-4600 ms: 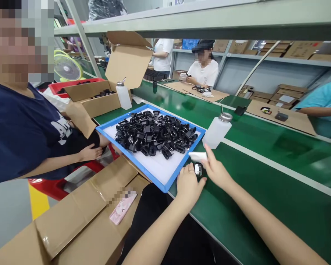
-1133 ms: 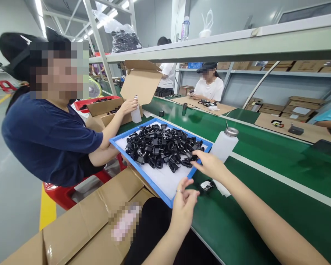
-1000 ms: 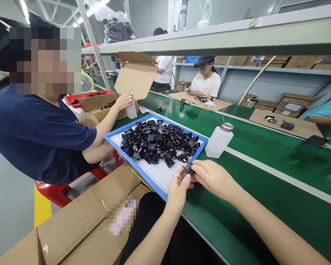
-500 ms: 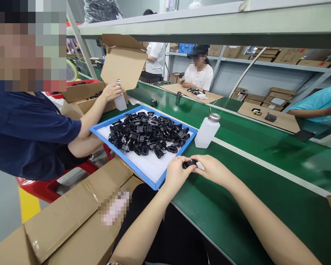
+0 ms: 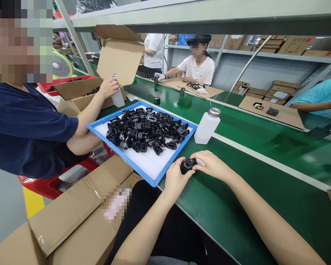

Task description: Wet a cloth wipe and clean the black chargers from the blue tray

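Note:
My left hand (image 5: 175, 179) and my right hand (image 5: 213, 166) meet over the green belt (image 5: 237, 206), both closed round one small black plastic part (image 5: 188, 165). A bit of white cloth (image 5: 200, 161) shows under my right fingers. Just left of my hands stands a blue tray (image 5: 143, 176) with a white liner, holding a heap of several like black parts (image 5: 146, 129). A white dispenser bottle with a metal cap (image 5: 206, 126) stands beyond my hands, right of the tray.
A person in a dark blue shirt (image 5: 30, 129) sits at the left, hand on a second white bottle (image 5: 117, 96) by an open carton (image 5: 118, 55). Flattened cardboard (image 5: 71, 221) lies at my left. Other workers sit across the belt, with cardboard sheets and boxes behind.
My right hand took a black part from the tray's heap and brought it to my left hand; both now hold it low over the belt. The view tilted down slightly.

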The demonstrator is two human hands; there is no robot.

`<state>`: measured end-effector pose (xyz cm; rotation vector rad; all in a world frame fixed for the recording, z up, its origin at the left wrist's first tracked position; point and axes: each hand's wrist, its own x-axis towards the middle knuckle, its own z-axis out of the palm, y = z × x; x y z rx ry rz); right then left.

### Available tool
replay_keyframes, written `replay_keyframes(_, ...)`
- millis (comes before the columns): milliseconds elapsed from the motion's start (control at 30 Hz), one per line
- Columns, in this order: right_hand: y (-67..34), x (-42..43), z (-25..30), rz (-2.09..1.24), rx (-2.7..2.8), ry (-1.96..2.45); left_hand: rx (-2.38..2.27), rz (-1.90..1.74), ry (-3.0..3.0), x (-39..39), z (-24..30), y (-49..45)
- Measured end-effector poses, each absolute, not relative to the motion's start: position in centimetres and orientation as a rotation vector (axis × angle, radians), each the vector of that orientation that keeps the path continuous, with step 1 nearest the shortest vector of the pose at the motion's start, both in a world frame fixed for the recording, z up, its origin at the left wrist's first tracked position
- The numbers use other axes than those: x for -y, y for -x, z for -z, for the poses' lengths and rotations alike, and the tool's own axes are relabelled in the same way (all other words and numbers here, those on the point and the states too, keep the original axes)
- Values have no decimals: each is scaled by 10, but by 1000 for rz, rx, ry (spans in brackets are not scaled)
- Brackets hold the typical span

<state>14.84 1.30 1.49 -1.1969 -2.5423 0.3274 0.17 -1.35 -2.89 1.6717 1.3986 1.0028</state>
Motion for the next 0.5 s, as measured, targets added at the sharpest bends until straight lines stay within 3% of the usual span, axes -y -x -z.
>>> replay_keyframes(200, -145, -11, -18, -281, 2580, 1218, -1398, -1064, -1662, 13, 31, -2)
replay_keyframes(500, -143, -14, -27, -483, 2642, 1342, -1446, -1015, -1713, 17, 22, -1)
